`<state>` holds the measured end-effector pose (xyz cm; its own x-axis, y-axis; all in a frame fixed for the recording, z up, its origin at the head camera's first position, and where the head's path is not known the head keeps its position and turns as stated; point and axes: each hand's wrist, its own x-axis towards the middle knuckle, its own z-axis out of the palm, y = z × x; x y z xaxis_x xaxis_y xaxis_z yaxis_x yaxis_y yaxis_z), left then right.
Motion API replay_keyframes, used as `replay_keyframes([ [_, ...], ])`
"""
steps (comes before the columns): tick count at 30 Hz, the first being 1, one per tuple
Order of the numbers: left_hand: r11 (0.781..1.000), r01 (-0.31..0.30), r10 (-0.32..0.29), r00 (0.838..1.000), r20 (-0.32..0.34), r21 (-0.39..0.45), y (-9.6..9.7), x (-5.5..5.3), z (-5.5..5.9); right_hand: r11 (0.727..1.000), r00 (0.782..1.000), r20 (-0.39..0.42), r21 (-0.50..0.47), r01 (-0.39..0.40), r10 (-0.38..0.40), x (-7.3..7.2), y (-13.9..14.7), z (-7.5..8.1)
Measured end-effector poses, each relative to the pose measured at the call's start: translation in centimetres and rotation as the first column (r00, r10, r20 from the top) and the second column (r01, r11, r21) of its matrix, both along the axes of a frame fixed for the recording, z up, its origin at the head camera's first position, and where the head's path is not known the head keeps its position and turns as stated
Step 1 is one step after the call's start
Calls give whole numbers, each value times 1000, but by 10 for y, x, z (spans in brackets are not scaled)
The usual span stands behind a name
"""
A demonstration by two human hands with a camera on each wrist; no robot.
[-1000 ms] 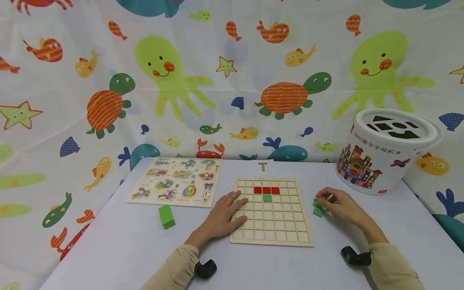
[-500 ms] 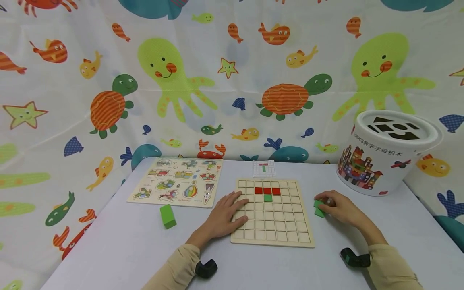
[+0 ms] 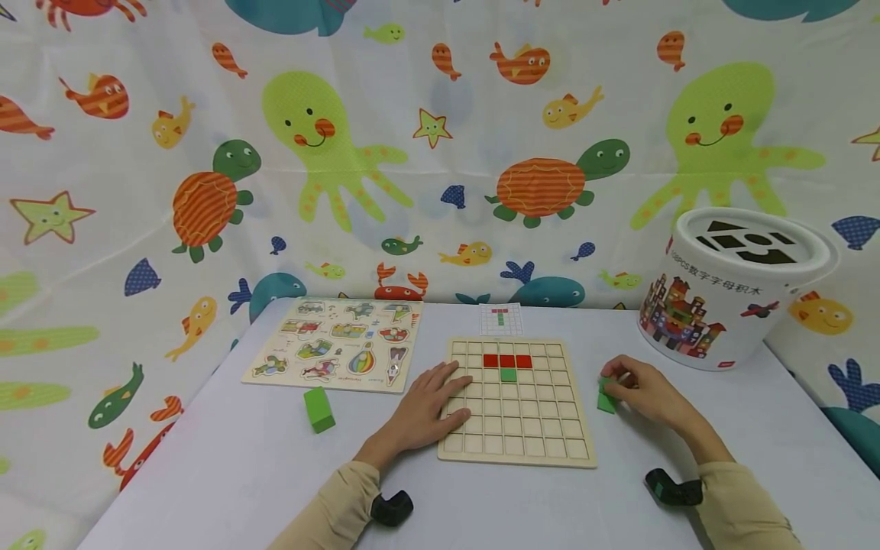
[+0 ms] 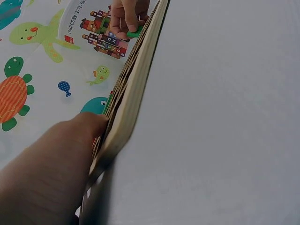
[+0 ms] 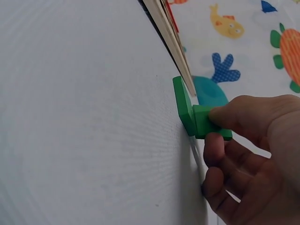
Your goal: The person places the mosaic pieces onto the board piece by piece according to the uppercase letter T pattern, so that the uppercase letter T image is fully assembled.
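My left hand [image 3: 422,405] rests with spread fingers on the left edge of a wooden grid board [image 3: 519,428]. Three red squares [image 3: 506,361] fill a row near the board's top, and one green square [image 3: 508,375] sits under the middle one. Right of the board, my right hand [image 3: 646,388] pinches a flat green square tile [image 5: 205,123] between thumb and fingers. Another green tile [image 5: 183,105] lies on the table against the pinched one, nearer the board. A small printed card [image 3: 500,321] behind the board shows a red and green T pattern on a grid.
A wooden picture puzzle [image 3: 337,344] lies at the back left, with a green block [image 3: 319,410] in front of it. The large white tub [image 3: 729,290] stands at the back right. A sea-animal cloth [image 3: 440,92] hangs behind the table [image 3: 227,473].
My right hand's fingertips have closed on the upper green tile and shifted it slightly from the other one. The left hand stays on the board.
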<state>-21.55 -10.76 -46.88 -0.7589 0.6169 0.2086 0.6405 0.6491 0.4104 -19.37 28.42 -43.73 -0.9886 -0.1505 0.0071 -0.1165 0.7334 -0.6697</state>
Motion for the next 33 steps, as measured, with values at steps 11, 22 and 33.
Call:
replay_keyframes([
  [11,1000,-17,18,1000,20,-13,0,-1,-2,998,999,-41,-64,-11,8,-1,-6,2],
  [22,1000,-7,7,1000,14,-2,0,0,0,992,998,-67,-128,-16,8,-2,-16,2],
  [33,1000,3,-3,1000,-11,10,0,0,0,993,997,-81,-120,-10,0,-4,-33,5],
])
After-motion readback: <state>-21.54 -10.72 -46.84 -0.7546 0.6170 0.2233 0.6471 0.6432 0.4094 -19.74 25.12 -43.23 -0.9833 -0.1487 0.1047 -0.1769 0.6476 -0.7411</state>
